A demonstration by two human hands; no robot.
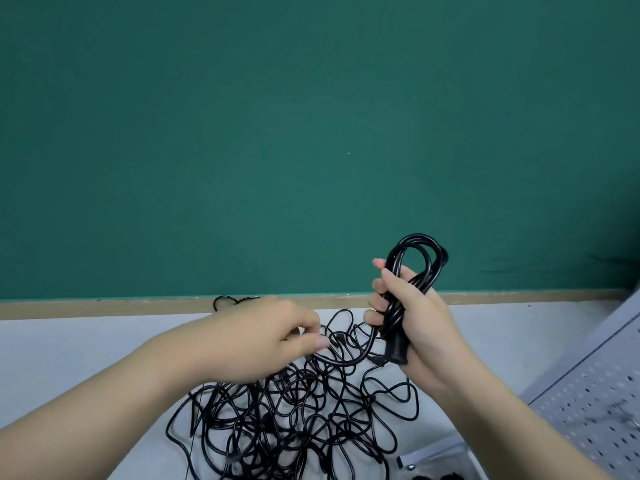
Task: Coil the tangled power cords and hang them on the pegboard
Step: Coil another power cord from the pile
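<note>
Gripping half-coiled blk cord (pixel 412 268)

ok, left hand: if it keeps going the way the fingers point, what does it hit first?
The left hand points right, pinching a cord strand. Straight on, it would probably first meet the right hand gripping the coiled cord; depth is unclear, so it might pass in front.

The coiled cord (pixel 412 268) has a smooth, glossy black plastic jacket that catches the light. Below it, the tangled cords (pixel 287 417) look the same but duller. They lie on a matt pale tabletop (pixel 69 344). Right of the tangle, the pegboard (pixel 595 410) looks like painted perforated metal, pale and matt.
</note>
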